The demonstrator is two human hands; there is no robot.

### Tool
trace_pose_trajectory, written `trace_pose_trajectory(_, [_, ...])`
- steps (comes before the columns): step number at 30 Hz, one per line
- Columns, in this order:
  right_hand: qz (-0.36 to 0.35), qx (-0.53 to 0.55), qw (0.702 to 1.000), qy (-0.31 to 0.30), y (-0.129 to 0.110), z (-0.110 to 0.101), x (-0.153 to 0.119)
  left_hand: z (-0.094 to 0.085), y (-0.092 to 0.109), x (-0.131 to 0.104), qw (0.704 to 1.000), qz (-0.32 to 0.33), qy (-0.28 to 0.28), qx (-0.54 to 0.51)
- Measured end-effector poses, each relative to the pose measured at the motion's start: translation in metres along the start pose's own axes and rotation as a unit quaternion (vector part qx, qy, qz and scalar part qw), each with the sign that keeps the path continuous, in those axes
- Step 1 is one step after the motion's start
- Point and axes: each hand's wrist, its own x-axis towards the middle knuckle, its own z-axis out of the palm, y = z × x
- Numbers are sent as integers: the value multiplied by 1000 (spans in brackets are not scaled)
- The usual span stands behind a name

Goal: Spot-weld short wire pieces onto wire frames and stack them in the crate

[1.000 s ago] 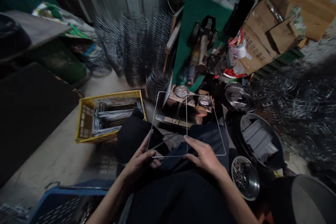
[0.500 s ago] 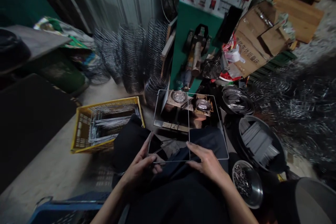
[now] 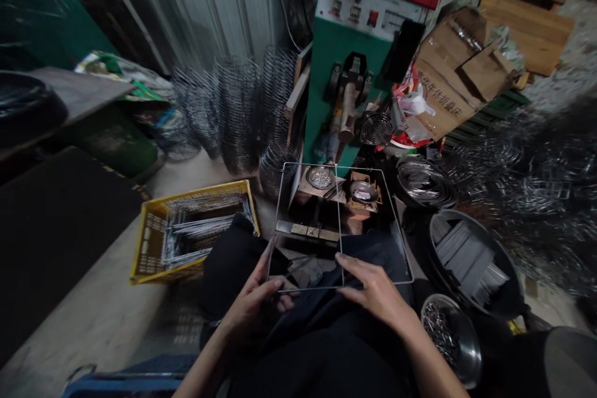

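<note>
A rectangular wire frame [image 3: 339, 224] with a wire across its middle is held over my lap, its far edge in front of the green machine. My left hand [image 3: 263, 289] grips the near left corner, thumb and fingers on the wire. My right hand [image 3: 370, 283] pinches the middle wire near where it meets the near edge. Beyond the frame, a round dish of small metal pieces [image 3: 320, 178] and a second dish [image 3: 364, 191] rest below the machine's cylindrical arm [image 3: 346, 115].
A yellow crate [image 3: 140, 249] of wire frames stands at left, with stacked wire coils [image 3: 237, 115] behind it. At right are a black tub [image 3: 513, 298] of metal strips and a steel bowl [image 3: 469, 348] of small parts. A blue crate [image 3: 125, 379] sits at lower left.
The view has shifted slightly, so the surroundings appear a little lower. Both hands keep their hold on the wire frame, which looks almost unmoved relative to them.
</note>
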Motion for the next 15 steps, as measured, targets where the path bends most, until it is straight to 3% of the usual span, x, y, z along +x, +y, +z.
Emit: trace_pose_trajectory(15, [-2,-1,1000,-3,7,-1,3,7,12,1,1000,-13,3,18])
